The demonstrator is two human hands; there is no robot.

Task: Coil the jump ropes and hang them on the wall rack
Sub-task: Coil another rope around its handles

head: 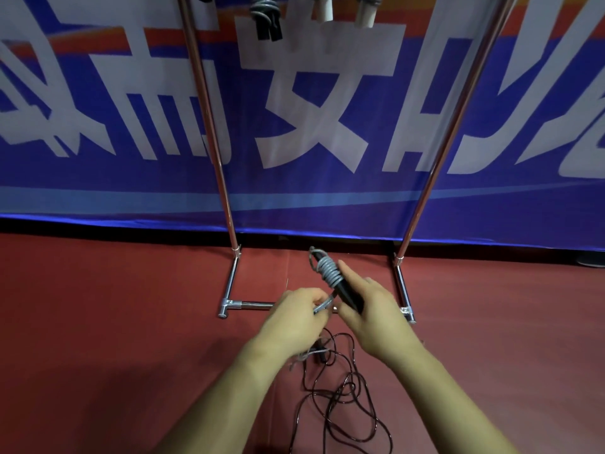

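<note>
My right hand grips the black handles of a jump rope, with its index finger stretched along them. Grey rope is coiled in tight turns around the upper part of the handles. My left hand pinches the loose grey strand just left of the handles. A second, dark rope lies tangled on the red floor below my hands. Coiled ropes hang from the rack at the top: a grey one with black handles and white handles to its right.
The chrome rack stands against a blue and white banner. Its left post and right post rise from floor bars. Red floor spreads to both sides.
</note>
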